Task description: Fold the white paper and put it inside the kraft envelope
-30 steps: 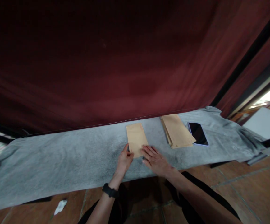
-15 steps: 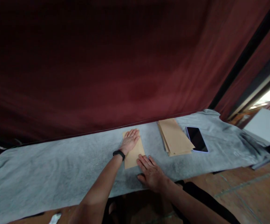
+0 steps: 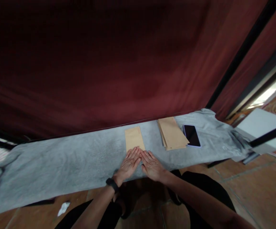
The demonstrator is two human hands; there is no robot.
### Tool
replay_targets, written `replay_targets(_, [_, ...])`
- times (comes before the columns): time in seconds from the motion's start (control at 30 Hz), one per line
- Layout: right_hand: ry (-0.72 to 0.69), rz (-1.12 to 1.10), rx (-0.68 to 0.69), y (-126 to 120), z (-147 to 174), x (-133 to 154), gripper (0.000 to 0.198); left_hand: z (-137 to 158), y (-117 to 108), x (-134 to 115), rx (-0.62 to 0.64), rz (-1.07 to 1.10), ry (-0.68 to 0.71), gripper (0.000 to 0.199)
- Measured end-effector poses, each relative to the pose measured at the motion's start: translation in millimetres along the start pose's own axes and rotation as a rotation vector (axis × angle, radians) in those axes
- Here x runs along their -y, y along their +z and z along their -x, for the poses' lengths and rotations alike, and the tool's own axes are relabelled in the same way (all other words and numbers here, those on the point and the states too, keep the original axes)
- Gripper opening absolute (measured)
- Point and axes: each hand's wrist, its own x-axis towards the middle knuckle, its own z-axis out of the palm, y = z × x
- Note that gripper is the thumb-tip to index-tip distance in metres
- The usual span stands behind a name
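A single tan paper envelope [image 3: 134,138] lies flat on a grey cloth [image 3: 68,162] that covers a long low surface. My left hand [image 3: 127,164], with a black wristband, lies flat with fingers apart over the envelope's near end. Beside it, my right hand [image 3: 152,165] also lies flat, fingertips at the envelope's near right corner. Neither hand grips anything.
A stack of tan envelopes [image 3: 171,137] lies to the right, with a dark phone [image 3: 191,135] next to it. A dark red curtain [image 3: 104,70] hangs behind. A white scrap [image 3: 63,208] lies on the tiled floor, and a white board [image 3: 259,122] stands at far right.
My left hand slid forward along the envelope, then came back to its near end beside my right hand. The view shifted slightly.
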Motion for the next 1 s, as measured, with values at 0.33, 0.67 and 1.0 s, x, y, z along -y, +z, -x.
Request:
replay_targets(0.33, [0.080, 0.038, -0.074, 3.8, -5.1, 22.1, 0.052, 47.9, 2.6, -18.3, -0.122, -0.066, 0.000, 0.063])
replay_targets(0.67, [0.153, 0.076, -0.166, -4.6, 20.9, 11.6, 0.055, 65.2, 2.1, -25.7, -0.170, -0.025, -0.193, 0.061])
replay_targets(1.0, [0.712, -0.149, -0.130, -25.1, -43.5, 25.6, 0.031, 31.8, -10.5, -38.6, -0.504, 0.380, -0.609, 0.035])
